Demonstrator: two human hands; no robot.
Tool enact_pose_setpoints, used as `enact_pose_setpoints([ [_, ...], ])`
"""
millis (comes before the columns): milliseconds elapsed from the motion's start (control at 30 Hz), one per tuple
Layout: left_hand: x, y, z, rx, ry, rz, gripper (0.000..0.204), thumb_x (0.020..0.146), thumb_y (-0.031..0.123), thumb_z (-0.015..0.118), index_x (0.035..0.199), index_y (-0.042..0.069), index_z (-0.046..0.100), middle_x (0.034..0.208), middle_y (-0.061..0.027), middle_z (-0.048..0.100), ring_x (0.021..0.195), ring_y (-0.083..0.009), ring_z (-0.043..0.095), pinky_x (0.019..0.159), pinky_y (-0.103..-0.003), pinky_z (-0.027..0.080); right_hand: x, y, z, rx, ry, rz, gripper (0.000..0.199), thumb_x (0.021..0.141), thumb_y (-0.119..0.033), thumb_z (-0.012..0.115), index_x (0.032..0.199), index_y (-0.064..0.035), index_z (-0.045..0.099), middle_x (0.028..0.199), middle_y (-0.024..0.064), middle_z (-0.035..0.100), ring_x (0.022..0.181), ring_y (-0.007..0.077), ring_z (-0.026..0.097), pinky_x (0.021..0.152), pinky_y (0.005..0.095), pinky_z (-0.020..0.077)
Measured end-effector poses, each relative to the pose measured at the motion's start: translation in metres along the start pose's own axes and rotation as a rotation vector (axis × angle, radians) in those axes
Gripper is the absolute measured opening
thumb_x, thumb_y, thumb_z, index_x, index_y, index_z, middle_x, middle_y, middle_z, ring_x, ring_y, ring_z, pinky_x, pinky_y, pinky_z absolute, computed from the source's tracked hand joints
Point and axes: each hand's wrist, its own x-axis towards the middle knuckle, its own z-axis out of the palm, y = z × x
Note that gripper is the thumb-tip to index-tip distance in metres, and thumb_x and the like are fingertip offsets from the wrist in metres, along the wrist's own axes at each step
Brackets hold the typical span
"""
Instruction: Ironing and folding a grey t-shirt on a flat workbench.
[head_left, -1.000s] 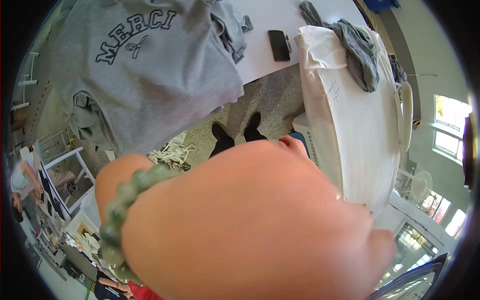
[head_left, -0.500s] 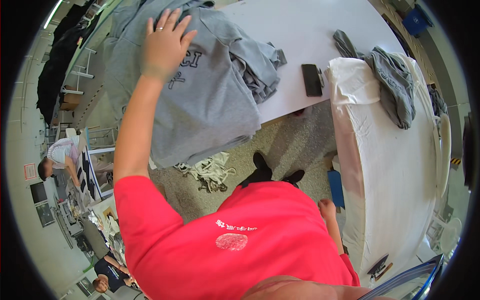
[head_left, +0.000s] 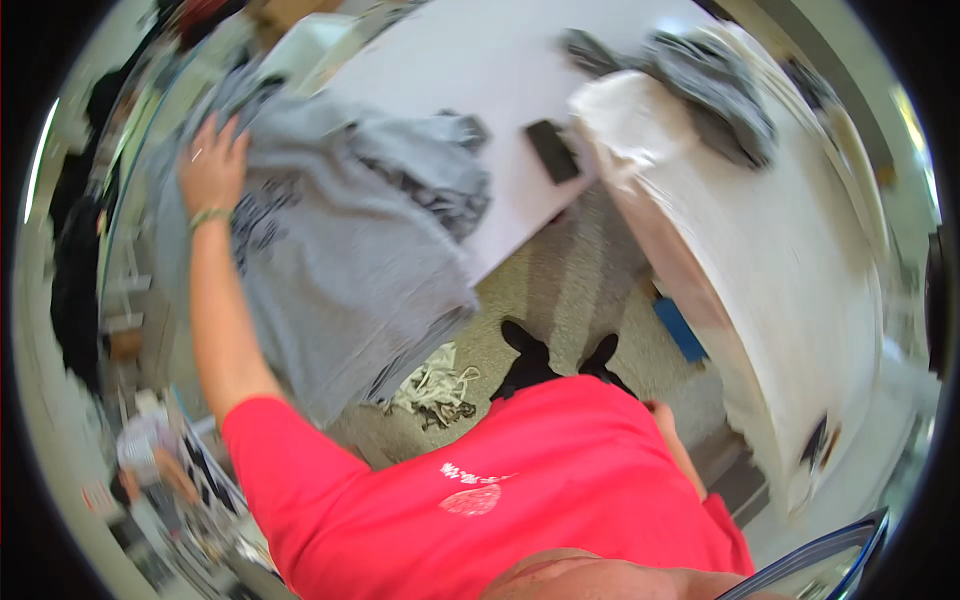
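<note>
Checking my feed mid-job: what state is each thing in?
Gray sweatshirt, spread out, creased.
Left hand, open, on the sweatshirt.
Right hand, partly hidden, state unclear.
Phone, lying flat, face dark.
Gray garment, crumpled on the white cloth.
White cloth, draped, wrinkled.
Pale cords, tangled heap.

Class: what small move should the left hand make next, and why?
Perhaps the left hand should smooth the grey garment rightward: the hand appears to rest on it, back upward, and the grey fabric nearer the black phone looks bunched.
</note>
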Motion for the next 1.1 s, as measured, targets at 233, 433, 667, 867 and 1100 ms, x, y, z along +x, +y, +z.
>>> enact_pose_setpoints([
  [233,0.002,0.037,-0.028,-0.076,0.084,-0.051,0.043,0.109,0.043,0.045,0.144,0.024,0.062,0.156,-0.0074,0.051,0.144,-0.0304,0.047,0.117,-0.057,0.034,0.041,0.021,-0.027,0.066,-0.003,-0.046,0.036,0.09,-0.03,0.071,0.112,-0.0008,0.075,0.095,0.0159,0.077,0.08,0.0272,0.075,0.072,0.0386,0.0588],
  [433,-0.054,0.23,-0.159,-0.563,0.382,0.021,0.027,0.1,0.018,0.063,0.12,0.001,0.068,0.125,-0.0188,0.067,0.121,-0.0384,0.06,0.108,-0.05,0.045,0.078,0.062,-0.054,0.343,0.018,-0.111,0.038,0.093,-0.026,0.068,0.118,0.0023,0.072,0.085,0.0137,0.076,0.064,0.019,0.072,0.059,0.0351,0.0565],
  [667,-0.149,0.347,-0.153,-0.545,-0.338,-0.156,0.03,0.087,0.034,0.075,0.102,0.008,0.076,0.103,-0.0136,0.073,0.105,-0.0358,0.067,0.098,-0.05,0.05,0.062,0.162,-0.099,0.343,-0.032,-0.154,0.023,0.096,-0.019,0.063,0.106,0.0004,0.07,0.08,0.0091,0.071,0.063,0.0158,0.066,0.053,0.0301,0.0524],
  [867,-0.119,0.362,-0.183,-0.617,-0.31,-0.337,0.033,0.089,0.034,0.073,0.108,0.007,0.075,0.113,-0.0133,0.072,0.112,-0.0348,0.065,0.102,-0.048,0.049,0.083,0.297,-0.089,0.043,-0.078,-0.156,0.032,0.093,-0.026,0.063,0.103,0.0021,0.073,0.088,0.0163,0.076,0.075,0.0258,0.072,0.068,0.0408,0.0573],
  [1100,-0.05,0.311,-0.143,-0.207,0.299,-0.391,0.058,0.092,0.04,0.071,0.132,-0.001,0.062,0.145,-0.019,0.058,0.135,-0.0381,0.052,0.112,-0.049,0.043,0.109,0.288,-0.124,0.067,-0.115,-0.16,0.037,0.093,-0.028,0.066,0.111,0.0035,0.072,0.096,0.0201,0.077,0.088,0.0273,0.073,0.08,0.0397,0.057],
])
